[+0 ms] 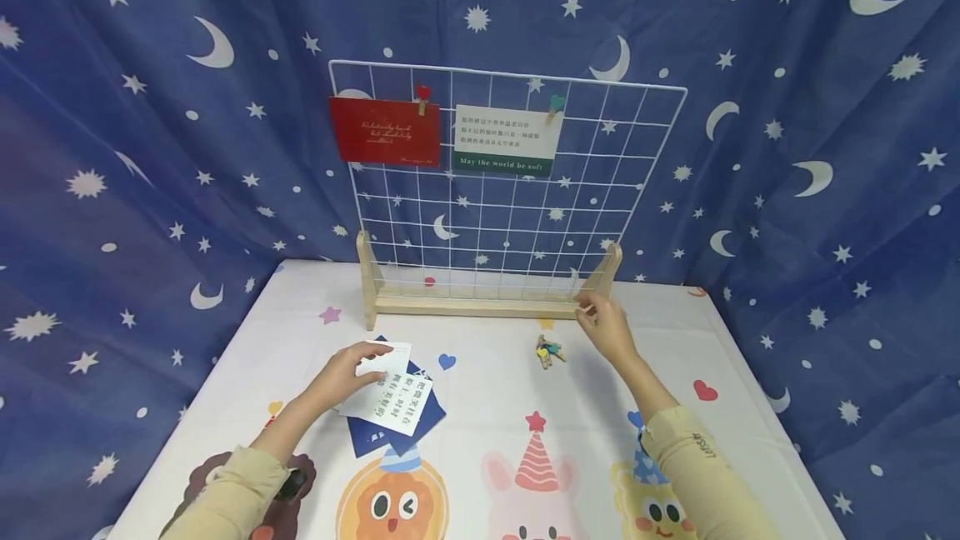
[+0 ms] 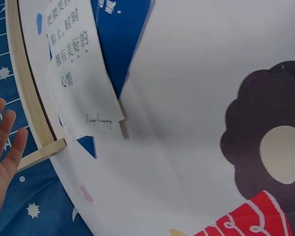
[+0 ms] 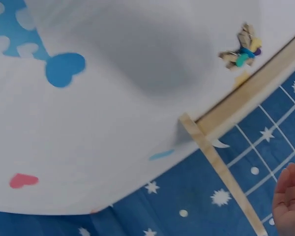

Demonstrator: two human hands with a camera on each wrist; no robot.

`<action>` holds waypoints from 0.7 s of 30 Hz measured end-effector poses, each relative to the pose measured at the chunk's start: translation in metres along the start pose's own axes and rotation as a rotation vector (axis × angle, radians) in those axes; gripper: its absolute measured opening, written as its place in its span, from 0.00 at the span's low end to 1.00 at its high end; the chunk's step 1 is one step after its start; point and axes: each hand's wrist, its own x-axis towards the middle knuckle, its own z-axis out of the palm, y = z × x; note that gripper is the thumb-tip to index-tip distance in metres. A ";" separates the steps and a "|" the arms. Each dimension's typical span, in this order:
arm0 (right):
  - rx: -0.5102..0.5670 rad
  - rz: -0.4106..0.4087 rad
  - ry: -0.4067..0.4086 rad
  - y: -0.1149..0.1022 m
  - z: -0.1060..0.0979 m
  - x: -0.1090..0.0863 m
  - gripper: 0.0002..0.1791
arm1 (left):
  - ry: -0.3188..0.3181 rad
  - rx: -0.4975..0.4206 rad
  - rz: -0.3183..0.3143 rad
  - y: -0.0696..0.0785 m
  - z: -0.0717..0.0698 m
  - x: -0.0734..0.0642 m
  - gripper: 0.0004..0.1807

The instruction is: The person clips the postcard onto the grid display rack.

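My left hand (image 1: pixel 351 372) is over a small stack of cards on the table, thumb and fingers apart. On top lie white cards (image 1: pixel 405 403) printed with Chinese characters; dark blue cards (image 1: pixel 431 422) stick out beneath them. In the left wrist view, that hand's fingers look relaxed and no card is gripped. My right hand (image 1: pixel 607 330) hovers by the right foot of the wire grid rack (image 1: pixel 480 307), its fingers loosely bent with nothing visible in them. A few small wooden clips (image 1: pixel 546 354) with coloured tops lie in a heap to its left.
A red card (image 1: pixel 386 144) hangs upper left on the grid from a red heart clip (image 1: pixel 423 97). Beside it, a white and green card (image 1: pixel 504 140) hangs from a teal heart clip (image 1: pixel 556 105). A blue starry curtain (image 1: pixel 787 107) surrounds the patterned white tablecloth (image 1: pixel 487 373).
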 end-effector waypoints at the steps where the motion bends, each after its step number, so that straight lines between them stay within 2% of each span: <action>1: -0.001 0.010 -0.006 0.003 0.002 -0.002 0.13 | -0.005 0.002 0.002 -0.002 0.001 -0.001 0.24; 8: 0.002 0.021 -0.024 0.017 0.009 -0.011 0.12 | -0.045 -0.004 -0.002 -0.007 0.007 -0.005 0.28; 15: -0.012 0.042 -0.038 0.027 0.014 -0.017 0.12 | -0.112 0.050 -0.017 -0.010 0.007 -0.005 0.33; 21: -0.024 0.010 -0.043 0.033 0.018 -0.022 0.11 | -0.167 0.072 -0.009 -0.013 0.009 -0.002 0.35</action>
